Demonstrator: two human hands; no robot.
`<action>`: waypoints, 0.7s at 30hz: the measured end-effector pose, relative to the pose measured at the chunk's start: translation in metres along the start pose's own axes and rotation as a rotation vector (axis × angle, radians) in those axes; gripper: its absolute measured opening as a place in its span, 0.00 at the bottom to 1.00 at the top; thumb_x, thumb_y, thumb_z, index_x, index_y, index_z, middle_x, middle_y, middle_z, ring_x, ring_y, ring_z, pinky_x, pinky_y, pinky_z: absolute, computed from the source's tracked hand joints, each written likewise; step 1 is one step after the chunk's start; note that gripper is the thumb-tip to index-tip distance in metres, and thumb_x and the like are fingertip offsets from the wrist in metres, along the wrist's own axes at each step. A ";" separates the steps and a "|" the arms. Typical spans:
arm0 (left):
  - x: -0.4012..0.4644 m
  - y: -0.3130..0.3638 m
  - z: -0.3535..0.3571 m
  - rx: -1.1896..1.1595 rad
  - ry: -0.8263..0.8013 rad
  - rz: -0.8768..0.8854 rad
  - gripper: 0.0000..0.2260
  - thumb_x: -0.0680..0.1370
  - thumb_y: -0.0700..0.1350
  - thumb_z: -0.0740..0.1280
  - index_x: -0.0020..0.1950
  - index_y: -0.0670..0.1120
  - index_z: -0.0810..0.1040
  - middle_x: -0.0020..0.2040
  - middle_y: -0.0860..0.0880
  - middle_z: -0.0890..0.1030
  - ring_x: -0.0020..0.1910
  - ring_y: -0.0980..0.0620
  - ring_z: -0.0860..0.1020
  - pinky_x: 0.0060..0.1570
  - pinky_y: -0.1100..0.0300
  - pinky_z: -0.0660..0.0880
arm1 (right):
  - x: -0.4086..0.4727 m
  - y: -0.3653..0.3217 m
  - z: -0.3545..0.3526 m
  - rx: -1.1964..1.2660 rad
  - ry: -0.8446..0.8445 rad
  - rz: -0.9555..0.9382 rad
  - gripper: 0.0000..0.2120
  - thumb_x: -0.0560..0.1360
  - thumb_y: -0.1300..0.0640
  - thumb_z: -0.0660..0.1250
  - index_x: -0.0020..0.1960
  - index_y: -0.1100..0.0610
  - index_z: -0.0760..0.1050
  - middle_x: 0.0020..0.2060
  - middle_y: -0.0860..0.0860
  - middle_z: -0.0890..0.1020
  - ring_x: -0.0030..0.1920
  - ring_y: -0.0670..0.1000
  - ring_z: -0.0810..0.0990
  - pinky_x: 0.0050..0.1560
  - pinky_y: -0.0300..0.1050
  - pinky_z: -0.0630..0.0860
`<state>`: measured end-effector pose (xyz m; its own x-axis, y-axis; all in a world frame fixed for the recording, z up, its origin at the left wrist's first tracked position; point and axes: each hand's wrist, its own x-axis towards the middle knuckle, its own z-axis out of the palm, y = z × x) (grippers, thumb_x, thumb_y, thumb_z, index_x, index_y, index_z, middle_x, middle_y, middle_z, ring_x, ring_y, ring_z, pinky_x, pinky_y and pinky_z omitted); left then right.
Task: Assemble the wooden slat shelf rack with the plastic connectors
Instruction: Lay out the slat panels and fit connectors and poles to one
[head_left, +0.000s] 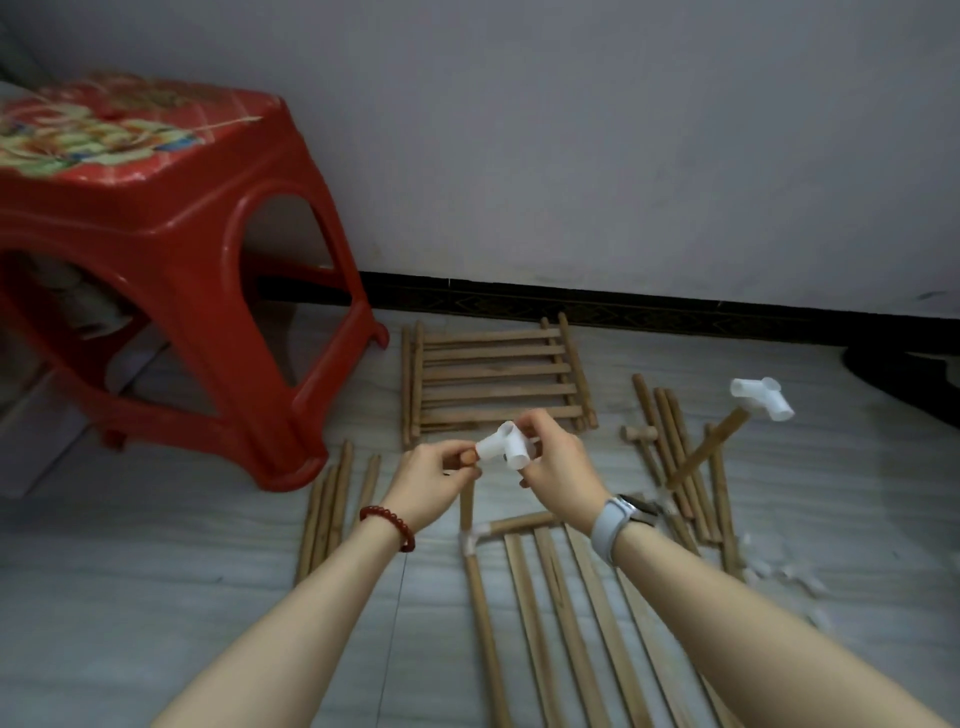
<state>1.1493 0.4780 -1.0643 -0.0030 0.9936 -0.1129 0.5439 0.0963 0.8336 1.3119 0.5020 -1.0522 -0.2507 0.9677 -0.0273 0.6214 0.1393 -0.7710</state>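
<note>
The left hand pinches a wooden dowel; the right hand grips the white plastic connector. Both look light and rigid (the plastic probably slick), so hold the connector's body, sockets clear at 9 o'clock.

The left hand pinches the top end of an upright wooden post, while the right hand holds a white plastic connector at that end. The post rises from a corner joint of the slat frame lying on the floor. A second post (tilted, already capped with a connector) stands at the right. A finished slat panel lies near the wall, beside a red stool. Loose rods lie left of the frame.
</note>
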 end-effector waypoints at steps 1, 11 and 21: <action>-0.001 -0.001 -0.003 -0.040 -0.028 -0.007 0.14 0.74 0.38 0.69 0.60 0.45 0.79 0.52 0.51 0.81 0.53 0.56 0.78 0.55 0.65 0.73 | -0.001 -0.002 0.004 0.013 0.000 0.003 0.09 0.74 0.63 0.64 0.49 0.51 0.70 0.46 0.46 0.74 0.45 0.51 0.76 0.43 0.52 0.80; -0.010 0.005 -0.028 -0.017 0.037 0.201 0.20 0.75 0.41 0.69 0.67 0.49 0.72 0.52 0.54 0.78 0.48 0.64 0.76 0.49 0.77 0.70 | 0.000 -0.015 0.015 0.232 -0.006 0.038 0.14 0.75 0.65 0.66 0.60 0.59 0.77 0.49 0.50 0.71 0.45 0.48 0.75 0.37 0.33 0.77; -0.020 0.014 -0.036 0.201 0.251 0.095 0.12 0.76 0.43 0.67 0.60 0.46 0.78 0.45 0.52 0.78 0.46 0.55 0.75 0.37 0.72 0.63 | -0.005 -0.012 0.020 0.317 0.060 0.064 0.18 0.77 0.67 0.59 0.65 0.55 0.68 0.49 0.47 0.76 0.48 0.49 0.78 0.49 0.44 0.79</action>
<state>1.1272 0.4621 -1.0308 -0.1378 0.9834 0.1181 0.7062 0.0139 0.7079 1.2909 0.4909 -1.0558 -0.1686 0.9843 -0.0521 0.3702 0.0142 -0.9288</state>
